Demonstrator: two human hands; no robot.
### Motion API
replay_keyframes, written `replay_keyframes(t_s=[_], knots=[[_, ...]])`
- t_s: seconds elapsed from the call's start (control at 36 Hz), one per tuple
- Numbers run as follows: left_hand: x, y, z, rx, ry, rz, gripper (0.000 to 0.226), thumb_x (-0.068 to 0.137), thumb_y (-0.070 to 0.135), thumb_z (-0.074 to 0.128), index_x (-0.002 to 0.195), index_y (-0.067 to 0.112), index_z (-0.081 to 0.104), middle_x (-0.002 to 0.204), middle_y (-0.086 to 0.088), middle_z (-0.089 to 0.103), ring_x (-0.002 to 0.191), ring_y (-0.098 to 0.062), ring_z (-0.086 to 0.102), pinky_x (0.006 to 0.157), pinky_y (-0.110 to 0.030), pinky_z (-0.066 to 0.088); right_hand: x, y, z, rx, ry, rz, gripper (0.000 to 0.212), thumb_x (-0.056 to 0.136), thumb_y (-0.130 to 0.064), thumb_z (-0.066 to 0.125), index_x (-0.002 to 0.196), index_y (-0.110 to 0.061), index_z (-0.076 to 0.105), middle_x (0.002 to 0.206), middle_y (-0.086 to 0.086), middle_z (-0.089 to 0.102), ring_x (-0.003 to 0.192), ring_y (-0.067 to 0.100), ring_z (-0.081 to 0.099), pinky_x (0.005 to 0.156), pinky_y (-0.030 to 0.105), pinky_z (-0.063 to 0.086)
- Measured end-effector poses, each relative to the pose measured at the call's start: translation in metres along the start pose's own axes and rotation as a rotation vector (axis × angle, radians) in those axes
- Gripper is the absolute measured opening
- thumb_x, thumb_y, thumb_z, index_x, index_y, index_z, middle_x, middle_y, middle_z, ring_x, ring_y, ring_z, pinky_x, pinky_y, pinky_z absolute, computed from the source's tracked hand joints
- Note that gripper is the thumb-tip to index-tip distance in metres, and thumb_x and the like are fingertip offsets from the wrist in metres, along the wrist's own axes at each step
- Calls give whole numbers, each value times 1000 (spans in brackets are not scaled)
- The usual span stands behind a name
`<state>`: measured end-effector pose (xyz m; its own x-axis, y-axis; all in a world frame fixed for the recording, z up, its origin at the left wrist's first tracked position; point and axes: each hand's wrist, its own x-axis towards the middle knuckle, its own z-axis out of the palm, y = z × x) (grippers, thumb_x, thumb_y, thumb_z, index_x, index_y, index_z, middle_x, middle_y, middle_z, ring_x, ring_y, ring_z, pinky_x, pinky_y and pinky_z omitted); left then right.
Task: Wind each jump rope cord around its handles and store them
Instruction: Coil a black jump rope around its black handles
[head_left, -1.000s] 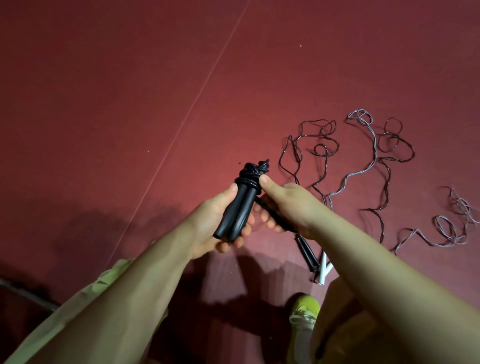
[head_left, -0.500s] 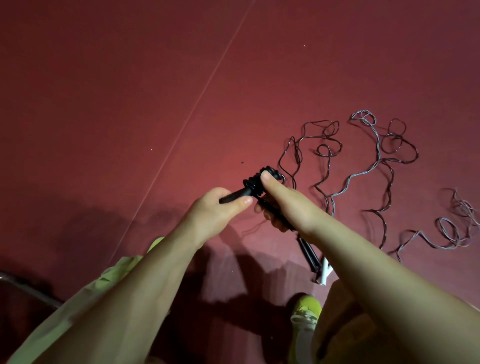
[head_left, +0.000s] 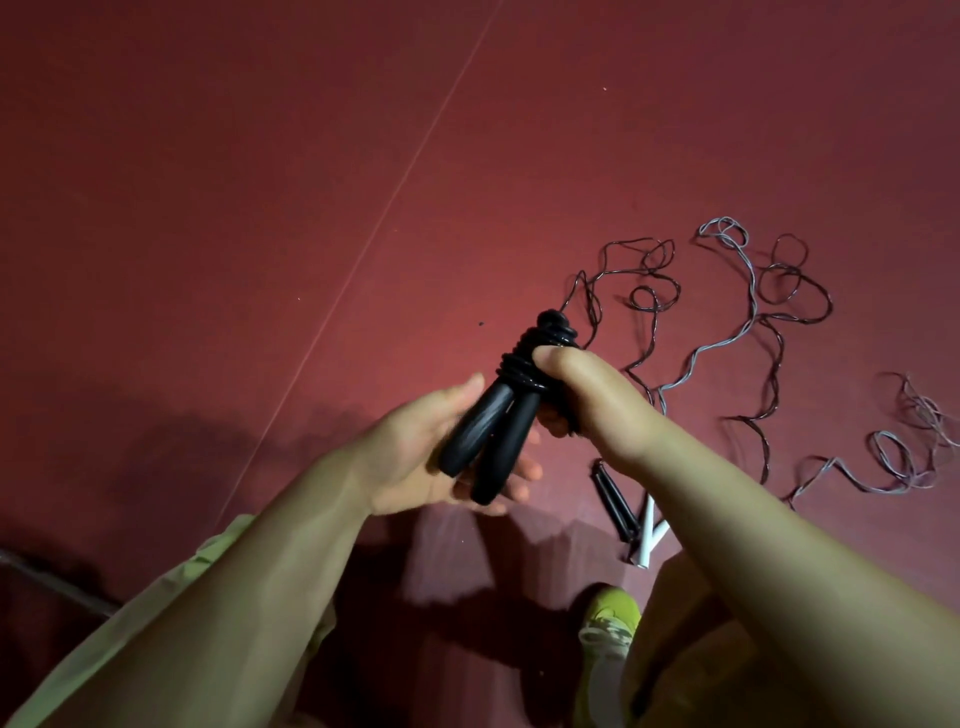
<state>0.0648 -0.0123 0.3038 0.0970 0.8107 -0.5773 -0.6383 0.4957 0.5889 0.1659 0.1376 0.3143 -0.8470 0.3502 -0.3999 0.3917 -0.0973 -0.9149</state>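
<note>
A black jump rope (head_left: 498, 415) is held above the red floor, its two handles side by side with the black cord wound tightly around their upper ends. My right hand (head_left: 587, 395) grips the wound top, thumb pressed on the coils. My left hand (head_left: 415, 457) lies under the lower handle ends with fingers spread, palm up. On the floor to the right lie a dark loose cord (head_left: 649, 291) and a grey loose cord (head_left: 737, 332), tangled across each other. Their handles, one black (head_left: 615, 499) and one white (head_left: 649, 535), rest below my right wrist.
The floor is a red mat (head_left: 260, 208) with a thin pale line (head_left: 395, 192) running diagonally. A yellow-green shoe (head_left: 608, 623) shows at the bottom, with light green fabric at the lower left. A dark bar (head_left: 47, 577) lies at the left edge.
The bundled handles swung from pointing away to hanging down toward me. My left hand loosened from gripping the handles to an open palm beneath them. My right hand shifted onto the wound coils.
</note>
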Motion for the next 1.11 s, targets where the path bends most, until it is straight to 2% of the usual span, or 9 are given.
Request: replay_keyframes(t_s=[0.11,0.19,0.28,0.33,0.5,0.75,0.83,0.97,1.11], knots=[[0,-1,0,-96,-158,-26,84,72,74,33,93,3,72,69,-11,63,56,-24,59,61,-34,50,-2,0,0,51,-130,-102,35,65,-49,49,62,-15,43,54,4,34,51,16,30,52,32,22],[1,1,3,-96,-78,-34,81,78,77,30,79,6,69,58,-5,52,45,-18,48,50,-27,41,0,0,0,34,-134,-87,35,74,-49,50,64,-15,45,55,3,39,50,14,34,51,28,25],[2,4,3,-73,36,-44,72,74,73,29,77,10,62,58,-3,51,43,-16,45,46,-24,36,1,-2,-3,-121,-122,-16,52,87,-58,43,63,-13,49,52,4,44,46,15,36,46,24,28],[5,3,4,-21,112,-47,72,79,73,25,78,10,59,58,-3,51,44,-16,44,46,-24,34,1,-2,-5,-195,-103,20,56,99,-52,36,63,-11,49,48,0,43,42,12,35,42,18,29],[12,1,9,108,301,-14,73,92,67,13,80,10,57,59,-3,51,44,-17,42,49,-26,27,-1,-4,-1,-232,-20,98,56,102,-43,31,58,-11,43,35,-9,36,33,8,29,37,17,26],[17,-3,10,190,449,53,70,94,64,17,77,11,60,58,-1,54,44,-16,46,47,-22,33,7,6,3,-458,100,56,62,101,-49,29,51,-17,47,35,-7,37,34,7,34,49,26,28],[18,-5,5,264,516,91,68,93,65,22,77,13,63,58,1,58,45,-15,49,47,-23,37,5,7,4,-596,162,37,65,99,-53,28,50,-11,37,44,0,36,46,19,37,53,33,29],[22,-8,-1,420,647,207,60,96,58,30,77,13,65,60,1,60,50,-14,53,50,-26,40,7,17,6,-625,171,37,68,98,-58,21,55,-8,41,53,10,45,56,29,45,60,37,37],[23,-11,-10,600,729,260,70,72,73,36,78,9,64,68,-6,65,57,-17,56,67,-34,46,7,21,6,-527,108,33,70,100,-53,18,52,-14,49,50,1,50,56,23,50,66,35,42]])
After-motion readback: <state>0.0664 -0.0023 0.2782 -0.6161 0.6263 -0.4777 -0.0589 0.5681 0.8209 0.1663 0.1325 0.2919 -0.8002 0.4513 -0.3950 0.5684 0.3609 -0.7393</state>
